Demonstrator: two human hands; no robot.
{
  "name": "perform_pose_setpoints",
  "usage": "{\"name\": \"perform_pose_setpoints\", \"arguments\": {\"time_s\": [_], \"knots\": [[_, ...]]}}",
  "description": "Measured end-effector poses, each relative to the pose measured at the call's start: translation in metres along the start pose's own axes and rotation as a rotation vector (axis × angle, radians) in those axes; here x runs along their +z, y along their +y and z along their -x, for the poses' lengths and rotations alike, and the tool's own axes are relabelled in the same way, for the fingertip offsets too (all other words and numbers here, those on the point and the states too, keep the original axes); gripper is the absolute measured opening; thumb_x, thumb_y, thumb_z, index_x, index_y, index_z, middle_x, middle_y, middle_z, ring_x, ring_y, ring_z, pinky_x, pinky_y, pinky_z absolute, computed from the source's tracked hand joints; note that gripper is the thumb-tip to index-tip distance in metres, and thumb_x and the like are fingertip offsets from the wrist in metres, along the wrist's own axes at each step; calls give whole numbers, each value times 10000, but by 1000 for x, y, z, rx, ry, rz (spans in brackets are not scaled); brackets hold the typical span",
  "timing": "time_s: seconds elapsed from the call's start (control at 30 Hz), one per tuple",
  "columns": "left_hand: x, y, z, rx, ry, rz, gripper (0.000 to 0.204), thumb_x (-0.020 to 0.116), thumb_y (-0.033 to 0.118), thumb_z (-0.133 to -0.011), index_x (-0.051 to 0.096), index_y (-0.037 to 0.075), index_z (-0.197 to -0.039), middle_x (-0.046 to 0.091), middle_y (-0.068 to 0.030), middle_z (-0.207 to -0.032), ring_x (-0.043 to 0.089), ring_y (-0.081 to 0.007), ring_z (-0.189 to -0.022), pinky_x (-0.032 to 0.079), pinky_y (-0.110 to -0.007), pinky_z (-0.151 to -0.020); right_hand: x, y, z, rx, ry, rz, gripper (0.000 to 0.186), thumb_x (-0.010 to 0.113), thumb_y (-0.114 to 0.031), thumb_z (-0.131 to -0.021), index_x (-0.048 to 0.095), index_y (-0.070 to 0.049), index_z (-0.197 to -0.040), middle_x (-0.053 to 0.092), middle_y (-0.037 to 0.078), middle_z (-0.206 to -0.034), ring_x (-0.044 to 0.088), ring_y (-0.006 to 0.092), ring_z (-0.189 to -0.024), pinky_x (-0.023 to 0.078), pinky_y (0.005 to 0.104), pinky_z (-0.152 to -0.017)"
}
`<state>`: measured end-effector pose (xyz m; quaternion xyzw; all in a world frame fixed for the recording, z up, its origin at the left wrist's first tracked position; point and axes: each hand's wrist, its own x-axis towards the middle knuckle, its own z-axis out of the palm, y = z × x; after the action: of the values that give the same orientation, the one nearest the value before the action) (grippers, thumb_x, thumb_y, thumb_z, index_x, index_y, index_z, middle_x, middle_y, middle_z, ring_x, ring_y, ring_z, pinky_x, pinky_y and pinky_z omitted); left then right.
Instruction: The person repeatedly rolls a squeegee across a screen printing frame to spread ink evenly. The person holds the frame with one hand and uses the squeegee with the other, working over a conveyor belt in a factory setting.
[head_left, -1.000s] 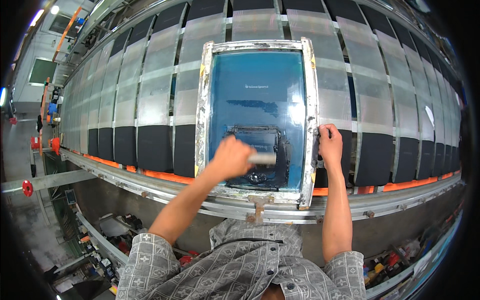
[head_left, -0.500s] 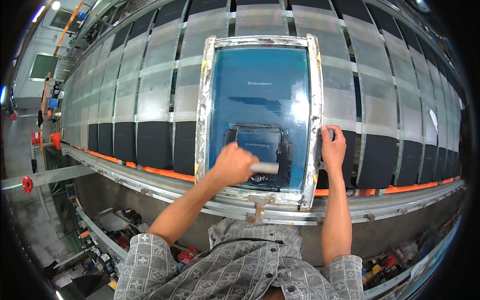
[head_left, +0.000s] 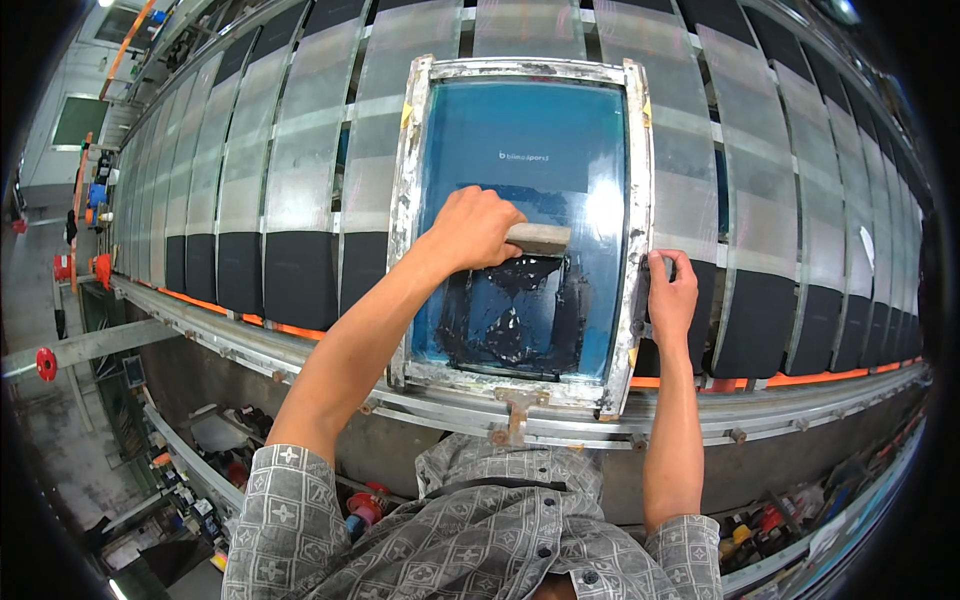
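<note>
A screen-printing frame (head_left: 404,215) with paint-smeared rails and blue mesh (head_left: 530,115) lies before me. My left hand (head_left: 474,230) is closed around a squeegee (head_left: 543,238), whose pale grip sticks out to the right of the fingers. The squeegee rests across the mesh near its middle; my hand hides its left part. Wet black ink (head_left: 572,325) is smeared over the mesh between the squeegee and the frame's near rail. At the frame's right rail, my right hand (head_left: 673,298) is closed with curled fingers on the edge, beside a dark fitting.
Long flat boards with dark cloth pieces (head_left: 295,275) stand in a row to both sides, under and beyond the frame. A metal rail (head_left: 570,430) with bolts runs along the near side. Containers and clutter (head_left: 765,530) lie low at the right, more at lower left.
My left hand and the squeegee have moved away from me, up the mesh, uncovering the inked area nearer me. My right hand keeps its place at the frame's edge.
</note>
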<state>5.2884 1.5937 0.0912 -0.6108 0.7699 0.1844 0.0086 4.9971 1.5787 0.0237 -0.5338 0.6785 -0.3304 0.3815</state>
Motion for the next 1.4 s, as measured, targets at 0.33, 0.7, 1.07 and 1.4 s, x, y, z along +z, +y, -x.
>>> {"name": "perform_pose_setpoints", "arguments": {"time_s": [0.33, 0.7, 1.07, 1.4], "knots": [[33, 52, 96, 67, -123, 102, 188, 793, 222, -678, 744, 173, -852, 706, -36, -778, 658, -230, -738, 452, -354, -750, -1, 2, -2, 32, 10, 9, 250, 656, -284, -868, 647, -47, -948, 608, 69, -740, 506, 129, -677, 431, 289, -657], [51, 35, 68, 31, 416, 41, 350, 727, 74, -641, 717, 130, -986, 698, -49, -989, 638, -251, -847, 511, -393, -739, -5, -4, -5, 124, -71, -7, 264, 646, -285, -867, 663, -42, -969, 638, 109, -759, 552, 172, -680, 451, 321, -681], [50, -6, 212, -14, 336, 6, 394, 693, 42, -607, 674, 102, -996, 649, 10, -1010, 587, -198, -864, 450, -353, -733, 91, -30, 37, -52, -66, -216, 220, 620, -224, -905, 655, -9, -936, 616, 47, -783, 519, 122, -730, 450, 297, -698], [40, -73, 242, -157, 179, 170, 296, 793, 173, -649, 734, 137, -937, 709, -14, -891, 676, -260, -799, 525, -401, -707, 158, -57, 76, -69, 0, -142, 251, 633, -269, -887, 668, -28, -950, 617, 63, -700, 504, 104, -628, 436, 299, -612]]}}
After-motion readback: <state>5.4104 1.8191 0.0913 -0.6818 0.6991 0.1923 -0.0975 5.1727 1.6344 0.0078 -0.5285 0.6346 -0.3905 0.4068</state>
